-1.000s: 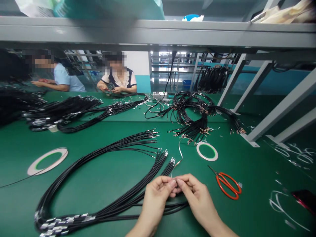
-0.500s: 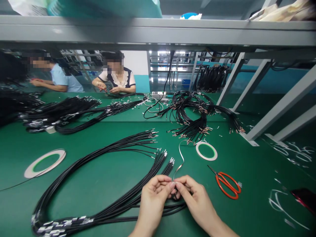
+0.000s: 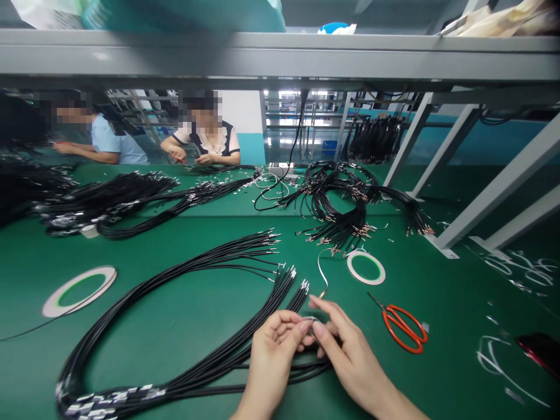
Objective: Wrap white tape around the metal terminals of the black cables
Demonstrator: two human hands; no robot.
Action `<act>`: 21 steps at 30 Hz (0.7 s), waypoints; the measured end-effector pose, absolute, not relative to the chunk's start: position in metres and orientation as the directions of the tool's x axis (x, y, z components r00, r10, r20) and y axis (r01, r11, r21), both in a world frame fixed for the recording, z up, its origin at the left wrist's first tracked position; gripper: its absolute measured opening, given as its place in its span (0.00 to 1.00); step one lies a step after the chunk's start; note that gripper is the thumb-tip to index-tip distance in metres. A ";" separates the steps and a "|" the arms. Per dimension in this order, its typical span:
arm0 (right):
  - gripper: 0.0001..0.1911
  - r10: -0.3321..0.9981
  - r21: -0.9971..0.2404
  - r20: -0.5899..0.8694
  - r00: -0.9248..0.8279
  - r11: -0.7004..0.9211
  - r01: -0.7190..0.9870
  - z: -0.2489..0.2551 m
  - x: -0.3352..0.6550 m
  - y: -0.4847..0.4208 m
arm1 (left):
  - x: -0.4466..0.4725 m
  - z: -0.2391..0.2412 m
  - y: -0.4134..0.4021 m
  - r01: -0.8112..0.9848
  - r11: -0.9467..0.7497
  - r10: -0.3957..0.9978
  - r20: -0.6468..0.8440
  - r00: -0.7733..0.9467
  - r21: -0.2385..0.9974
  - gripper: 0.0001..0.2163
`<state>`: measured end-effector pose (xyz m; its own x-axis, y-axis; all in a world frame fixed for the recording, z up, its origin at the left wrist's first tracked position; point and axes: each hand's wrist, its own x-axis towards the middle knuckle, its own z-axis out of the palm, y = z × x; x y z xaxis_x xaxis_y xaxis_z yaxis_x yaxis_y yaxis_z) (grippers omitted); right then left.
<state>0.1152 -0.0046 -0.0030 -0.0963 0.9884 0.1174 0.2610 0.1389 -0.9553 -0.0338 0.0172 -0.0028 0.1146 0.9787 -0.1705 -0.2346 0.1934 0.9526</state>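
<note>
My left hand [image 3: 277, 344] is closed, thumb and fingertips pinched on what looks like the end of a black cable, mostly hidden by the fingers. Against it, my right hand [image 3: 343, 344] pinches a thin pale tape strip [image 3: 311, 318], its index finger raised and held off the thumb. The strip bends over between the two hands. Beyond them, a loose length of tape [image 3: 322, 271] curls toward a white tape roll [image 3: 366, 267] with a green inner edge. A looped bundle of black cables [image 3: 175, 274] with metal tips lies left of my hands, some cables passing underneath them.
Orange-handled scissors [image 3: 405, 328] lie to the right, with a dark phone-like object [image 3: 540, 353] farther off. Another tape roll [image 3: 79, 290] is at left. Coiled cables [image 3: 336, 198] lie farther back below a grey shelf [image 3: 280, 55]. Two people [image 3: 210, 140] work across the table.
My right index finger has lifted and spread away from the thumb. The tape strip now arches between my fingertips, where before it rose from them toward the roll.
</note>
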 end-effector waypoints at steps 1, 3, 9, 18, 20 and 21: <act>0.23 0.980 -0.947 0.143 -0.136 0.175 0.268 -0.001 0.116 -0.004 | -0.034 -0.003 0.017 -0.211 0.167 0.983 -0.147 0.106 0.963 0.08; 0.26 0.956 -0.941 0.175 -0.236 0.232 0.245 0.000 0.118 -0.003 | -0.036 -0.003 0.018 -0.141 0.085 0.994 -0.073 0.086 0.986 0.07; 0.16 0.956 -0.936 0.198 -0.216 0.250 0.247 -0.009 0.119 0.002 | -0.038 -0.001 0.021 -0.055 -0.045 0.995 0.050 0.087 0.997 0.06; 0.10 0.971 -0.920 0.186 -0.153 0.226 0.319 0.001 0.117 0.001 | -0.034 -0.004 0.017 -0.023 0.041 0.998 -0.039 0.058 0.999 0.08; 0.10 0.967 -0.913 0.193 -0.169 0.240 0.329 0.003 0.117 0.000 | -0.036 -0.005 0.016 0.060 0.014 0.998 -0.018 0.065 0.998 0.09; 0.10 0.964 -0.910 0.196 -0.178 0.246 0.334 0.003 0.117 0.000 | -0.037 -0.005 0.016 0.112 -0.016 0.998 0.009 0.063 0.994 0.09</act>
